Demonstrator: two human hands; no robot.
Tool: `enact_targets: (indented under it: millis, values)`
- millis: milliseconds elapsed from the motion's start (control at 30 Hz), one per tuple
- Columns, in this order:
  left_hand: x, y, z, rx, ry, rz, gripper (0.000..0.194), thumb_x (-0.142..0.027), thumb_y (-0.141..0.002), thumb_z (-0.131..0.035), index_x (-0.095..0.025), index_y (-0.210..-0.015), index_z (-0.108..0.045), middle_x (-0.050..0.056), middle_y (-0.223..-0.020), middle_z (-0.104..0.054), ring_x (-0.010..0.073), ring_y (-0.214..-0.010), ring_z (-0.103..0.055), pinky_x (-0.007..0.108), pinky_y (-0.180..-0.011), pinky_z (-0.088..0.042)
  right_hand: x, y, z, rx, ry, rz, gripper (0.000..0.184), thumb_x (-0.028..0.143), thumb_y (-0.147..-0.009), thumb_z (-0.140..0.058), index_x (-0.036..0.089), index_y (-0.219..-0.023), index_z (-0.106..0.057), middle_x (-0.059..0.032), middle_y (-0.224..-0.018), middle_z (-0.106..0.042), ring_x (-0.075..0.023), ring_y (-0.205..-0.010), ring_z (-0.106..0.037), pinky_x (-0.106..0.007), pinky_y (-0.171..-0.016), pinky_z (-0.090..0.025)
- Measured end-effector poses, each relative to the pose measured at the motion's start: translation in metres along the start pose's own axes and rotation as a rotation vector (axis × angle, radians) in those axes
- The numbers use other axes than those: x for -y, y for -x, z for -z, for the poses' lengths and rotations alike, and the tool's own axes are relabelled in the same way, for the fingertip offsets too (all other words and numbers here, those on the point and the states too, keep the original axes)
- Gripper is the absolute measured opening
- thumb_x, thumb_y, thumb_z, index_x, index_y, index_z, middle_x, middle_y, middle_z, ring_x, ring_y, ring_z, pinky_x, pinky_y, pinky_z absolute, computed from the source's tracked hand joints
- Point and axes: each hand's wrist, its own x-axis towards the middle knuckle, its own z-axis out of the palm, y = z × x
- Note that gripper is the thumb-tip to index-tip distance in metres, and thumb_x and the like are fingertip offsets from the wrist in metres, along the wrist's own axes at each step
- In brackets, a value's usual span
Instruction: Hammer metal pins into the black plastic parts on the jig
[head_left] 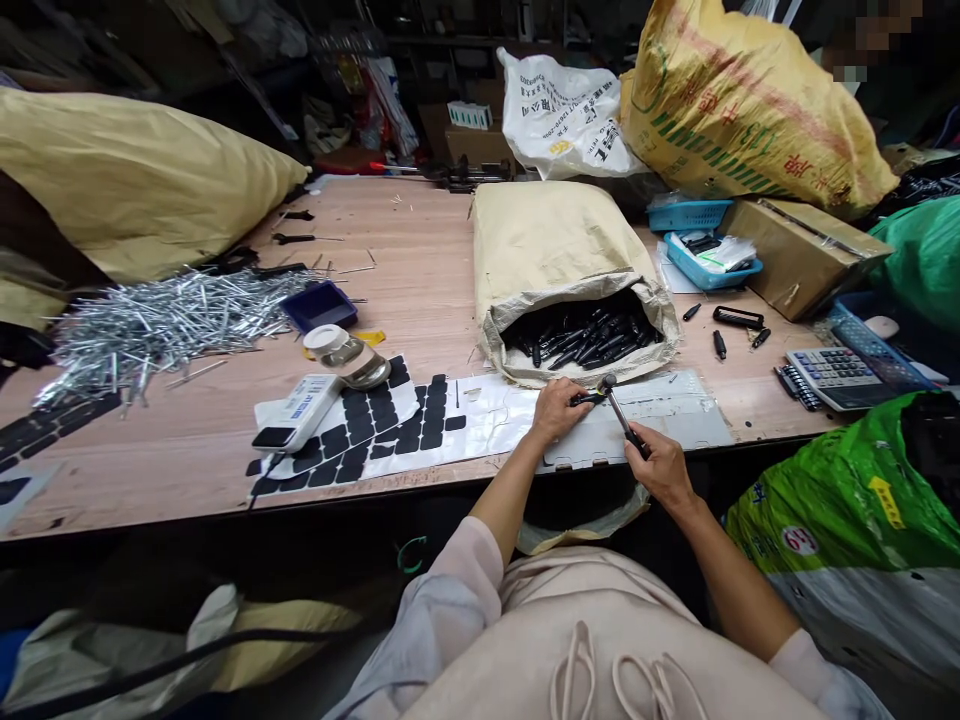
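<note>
My right hand (661, 468) is wrapped around the dark grip of a small hammer (619, 412) with a metal shaft. Its head rests at or just over a black handle-like piece (589, 398), which my left hand (559, 408) pinches; whether they touch I cannot tell. Both hands are above a pale grey board (675, 415) at the table's front edge. Right behind them lies a cream sack (559, 235), its mouth facing me, holding many similar black pieces (600, 340).
On the left lie a heap of metal rods (180, 325), a blue tray (320, 307), a lidded jar (356, 360), a white device (304, 410) and sheets of black pads (367, 430). Rightward are blue baskets (688, 215), a cardboard box (806, 250), a calculator (832, 378) and a green sack (832, 490).
</note>
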Motion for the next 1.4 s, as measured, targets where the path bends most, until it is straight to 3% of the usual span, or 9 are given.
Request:
enact_targets:
  millis: [433,533,733,967,1100,1200,1300,1400]
  values:
    - [-0.004,-0.001,0.004,0.005,0.029,0.026,0.017,-0.031,-0.082,-0.075,-0.026,-0.098,-0.077,0.001,-0.095,-0.068,0.0203,-0.092,-0.056,0.034,-0.085,-0.044,0.01,-0.004,-0.005,0.053,-0.039,0.021,0.033,0.032,-0.083,-0.061,0.022,-0.111,-0.076,-0.0092,-0.101,-0.078,-0.0264,-0.084,-0.073,-0.038,-0.079,-0.06]
    - [-0.004,-0.001,0.004,0.009,0.017,0.022,0.017,-0.031,-0.081,-0.076,-0.024,-0.096,-0.077,0.002,-0.095,-0.068,0.0205,-0.093,-0.057,0.034,-0.085,-0.044,0.005,-0.02,-0.003,0.039,-0.101,-0.033,0.033,0.035,-0.083,-0.062,0.021,-0.11,-0.076,-0.0081,-0.098,-0.077,-0.0236,-0.077,-0.072,-0.035,-0.075,-0.06]
    - [0.0,0.001,0.004,0.0,0.017,-0.003,0.015,-0.03,-0.081,-0.075,-0.023,-0.094,-0.075,0.002,-0.094,-0.068,0.0205,-0.093,-0.057,0.034,-0.084,-0.044,-0.018,-0.052,-0.014,0.02,-0.438,-0.289,0.047,0.044,-0.08,-0.066,0.014,-0.116,-0.07,-0.0032,-0.075,-0.07,-0.0145,-0.049,-0.058,-0.028,-0.047,-0.052]
    - [-0.004,0.003,0.008,-0.081,0.033,-0.084,0.013,-0.033,-0.084,-0.07,-0.02,-0.084,-0.069,0.003,-0.085,-0.067,0.0187,-0.084,-0.056,0.032,-0.078,-0.043,-0.031,-0.056,-0.022,0.049,-0.61,-0.335,0.046,0.044,-0.079,-0.068,0.012,-0.112,-0.069,0.0005,-0.068,-0.065,-0.0111,-0.044,-0.053,-0.025,-0.045,-0.047]
    - [-0.025,0.037,0.021,-0.159,0.021,-0.249,0.018,-0.037,-0.09,-0.062,-0.02,-0.086,-0.068,0.003,-0.078,-0.065,0.0183,-0.078,-0.057,0.032,-0.073,-0.043,-0.031,-0.057,-0.02,0.05,-0.632,-0.351,0.046,0.045,-0.078,-0.068,0.012,-0.111,-0.068,0.0009,-0.067,-0.064,-0.011,-0.043,-0.053,-0.025,-0.044,-0.046]
    - [-0.036,0.084,0.025,-0.096,0.019,-0.393,0.021,-0.039,-0.092,-0.06,-0.02,-0.095,-0.069,0.003,-0.071,-0.066,0.0157,-0.066,-0.058,0.031,-0.066,-0.042,-0.031,-0.057,-0.02,0.041,-0.627,-0.345,0.046,0.044,-0.078,-0.068,0.012,-0.11,-0.068,0.0007,-0.067,-0.065,-0.0109,-0.043,-0.053,-0.025,-0.044,-0.046]
    - [-0.029,0.13,0.018,0.029,-0.064,-0.466,0.024,-0.04,-0.094,-0.058,-0.022,-0.102,-0.071,0.003,-0.07,-0.07,0.0149,-0.061,-0.061,0.03,-0.062,-0.042,-0.03,-0.057,-0.021,0.042,-0.602,-0.344,0.046,0.043,-0.077,-0.069,0.011,-0.11,-0.068,0.0,-0.068,-0.066,-0.0111,-0.043,-0.054,-0.025,-0.044,-0.047]
    - [-0.013,0.161,0.005,0.109,-0.213,-0.383,0.025,-0.039,-0.097,-0.056,-0.022,-0.106,-0.071,0.003,-0.069,-0.071,0.0165,-0.061,-0.065,0.029,-0.059,-0.042,-0.027,-0.056,-0.021,0.045,-0.58,-0.346,0.047,0.042,-0.076,-0.069,0.011,-0.111,-0.068,-0.0009,-0.068,-0.067,-0.0115,-0.043,-0.055,-0.025,-0.045,-0.047]
